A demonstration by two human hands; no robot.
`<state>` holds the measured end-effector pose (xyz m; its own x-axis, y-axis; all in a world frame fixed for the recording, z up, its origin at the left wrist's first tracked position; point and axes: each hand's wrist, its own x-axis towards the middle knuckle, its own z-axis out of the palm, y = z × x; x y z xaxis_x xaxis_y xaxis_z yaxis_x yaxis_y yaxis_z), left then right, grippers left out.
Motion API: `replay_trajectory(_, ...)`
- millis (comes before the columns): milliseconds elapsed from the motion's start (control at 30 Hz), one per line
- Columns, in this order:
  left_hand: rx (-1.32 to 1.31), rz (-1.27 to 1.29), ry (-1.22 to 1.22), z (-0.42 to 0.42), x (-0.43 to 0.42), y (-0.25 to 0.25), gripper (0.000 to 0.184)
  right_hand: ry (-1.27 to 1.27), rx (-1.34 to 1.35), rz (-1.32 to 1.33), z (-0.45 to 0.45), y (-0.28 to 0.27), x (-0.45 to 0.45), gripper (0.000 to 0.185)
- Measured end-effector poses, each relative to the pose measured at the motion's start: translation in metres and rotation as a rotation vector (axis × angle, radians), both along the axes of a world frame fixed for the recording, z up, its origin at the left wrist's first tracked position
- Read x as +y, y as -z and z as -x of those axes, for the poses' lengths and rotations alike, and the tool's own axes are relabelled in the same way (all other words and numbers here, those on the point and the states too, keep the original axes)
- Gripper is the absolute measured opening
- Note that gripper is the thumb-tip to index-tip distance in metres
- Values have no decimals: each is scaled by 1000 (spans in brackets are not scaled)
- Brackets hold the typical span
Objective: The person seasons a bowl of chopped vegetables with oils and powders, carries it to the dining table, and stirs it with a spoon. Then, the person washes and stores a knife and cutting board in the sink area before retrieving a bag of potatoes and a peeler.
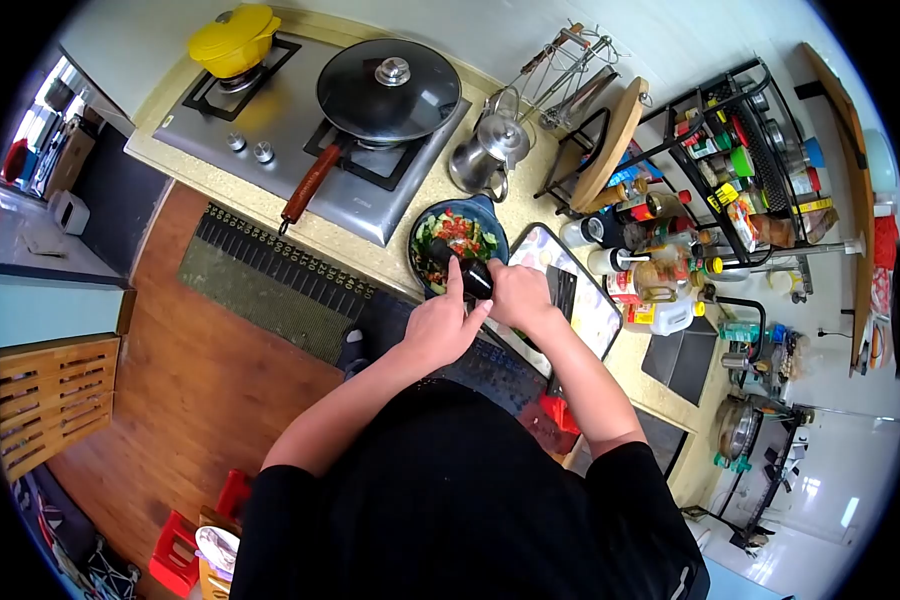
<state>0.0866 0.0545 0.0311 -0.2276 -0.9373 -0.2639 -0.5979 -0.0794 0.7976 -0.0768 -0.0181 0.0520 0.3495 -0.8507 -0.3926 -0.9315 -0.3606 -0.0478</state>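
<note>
Head view, left hand: The left hand (444, 326) is coming in from the left side, its index finger stretching forward along the near side of a dark glossy object (478, 279) and its thumb reaching under the lower end; these two are holding it between them, while the other fingers are mostly hiding beneath the hand.
Head view, right hand: The right hand (522, 297) is closing around the other side of the dark glossy object with curled fingers, leaving little gap; the fingertips are partly hiding from sight.
Dark object: It is sitting between both hands, over the near edge of a blue bowl (483, 207); its exact kind is not showing clearly.
Bowl: It is standing on the counter (430, 190) and holding chopped vegetables (460, 232), red and green pieces mixing together.
Beside the bowl: A cutting board (592, 303) is lying to the right, with a dark flat tool (560, 294) resting on it near the right hand.
Behind the bowl: A metal jug (495, 142) is standing close by.
Stove: A lidded pan (380, 108) is occupying the right burner, its wooden handle (313, 182) pointing towards the person; a yellow pot (232, 42) is sitting on the left burner.
</note>
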Motion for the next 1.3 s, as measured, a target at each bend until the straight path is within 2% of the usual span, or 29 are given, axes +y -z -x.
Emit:
replay_trajectory(67, 33, 19, -24, -3, 1, -4, 87, 29, 1, 2, -4, -1, -10, 47)
replay_trajectory(167, 68, 11, 166, -16, 8, 2, 79, 92, -6, -4, 1, -2, -23, 48)
replay_trajectory(200, 119, -31, 158, -22, 14, -3, 71, 130, 21, -4, 5, 0, -25, 49)
replay_trajectory(300, 193, -72, 100, -49, 34, 6, 64, 176, 30, -3, 21, -3, -27, 50)
replay_trajectory(400, 255, 127, -32, -79, 64, 49, 55, 181, 87, -43, 37, -8, -21, 50)
replay_trajectory(500, 215, -123, -154, -110, 85, 57, 49, 149, 127, -68, 51, -9, -9, 50)
replay_trajectory(600, 257, -261, -290, -128, 100, 51, 47, 132, 159, -120, 53, -15, -1, 50)
replay_trajectory(700, 267, -273, -347, -134, 106, 46, 46, 173, 135, -90, 53, -12, -6, 49)
replay_trajectory(933, 373, -238, -389, -129, 110, 49, 46, 153, 117, -14, 30, -9, -35, 45)
replay_trajectory(1133, 373, -246, -387, -131, 112, 44, 45, 59, 101, -30, -7, -10, -39, 48)
replay_trajectory(1300, 339, -250, -408, -136, 119, 42, 44, 92, 83, -10, -5, -1, -48, 51)
